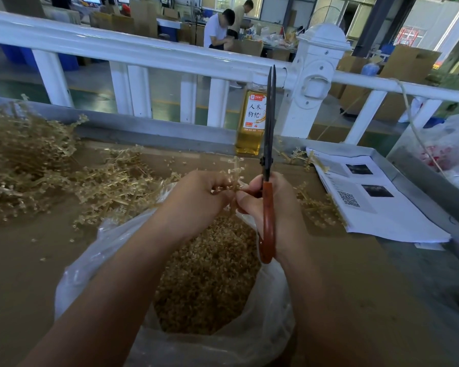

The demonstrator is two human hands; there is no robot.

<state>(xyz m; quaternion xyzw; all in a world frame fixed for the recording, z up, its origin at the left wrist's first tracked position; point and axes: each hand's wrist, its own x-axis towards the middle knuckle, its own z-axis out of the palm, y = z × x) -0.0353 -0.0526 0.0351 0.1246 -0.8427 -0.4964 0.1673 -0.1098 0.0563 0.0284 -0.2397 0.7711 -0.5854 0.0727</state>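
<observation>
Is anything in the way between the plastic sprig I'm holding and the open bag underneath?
Nothing visible. The left hand and right hand pinch the sprig directly above the open bag; the scissors in the right hand point upward, away from it.

The scissors (267,160) have dull, dark metal blades and smooth, shiny red-brown handles. The twig (233,178) is pale yellow plastic, bumpy and a bit see-through, like the little bits (210,274) in the bag (265,313). The bag is thin, clear, crinkly plastic. The table (24,260) top is brown and matt. White matt paper sheets (387,210) lie at its right edge, and a shiny clear bottle (249,128) stands at its far edge.
</observation>
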